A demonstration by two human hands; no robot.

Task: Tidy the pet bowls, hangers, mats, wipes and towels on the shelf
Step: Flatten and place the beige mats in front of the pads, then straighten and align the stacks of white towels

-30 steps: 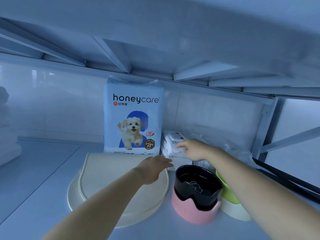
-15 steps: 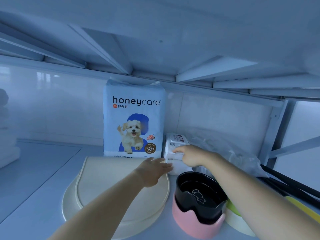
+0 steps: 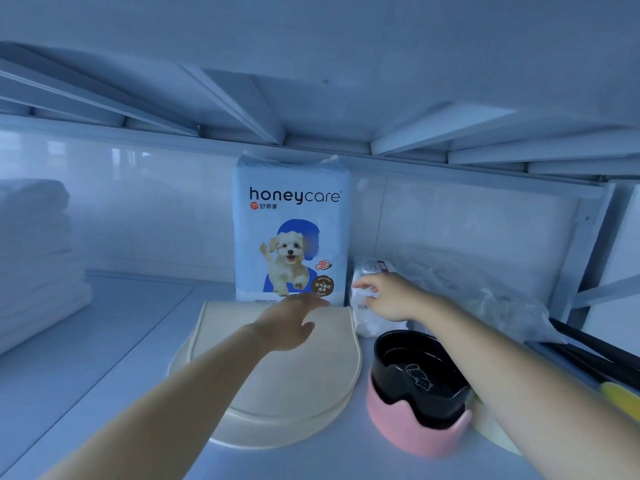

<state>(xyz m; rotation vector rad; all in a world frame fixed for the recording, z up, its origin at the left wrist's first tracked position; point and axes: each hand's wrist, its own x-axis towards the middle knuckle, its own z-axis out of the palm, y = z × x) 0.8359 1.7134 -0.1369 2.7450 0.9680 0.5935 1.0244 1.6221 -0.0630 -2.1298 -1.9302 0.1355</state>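
Observation:
A pale blue honeycare pad pack [image 3: 291, 216] stands upright at the back of the shelf. Right of it lie stacked white wipes packs [image 3: 371, 318]. My right hand [image 3: 391, 295] rests on top of the wipes, fingers curled over the near left edge. My left hand [image 3: 292, 318] hovers open over the far edge of the stacked cream mats [image 3: 277, 386], just in front of the pad pack. A black bowl [image 3: 415, 372] sits nested in a pink bowl [image 3: 412, 431] beside my right forearm.
Folded white towels [image 3: 34, 258] are stacked at the far left. A crinkled clear plastic bag [image 3: 491, 299] lies behind my right arm. Black hangers [image 3: 595, 348] and a yellow one [image 3: 620, 396] lie at the right edge. The upper shelf's underside is low overhead.
My right hand has slid left along the wipes toward their left edge. My left hand has reached a little further forward toward the pad pack. The view moved closer.

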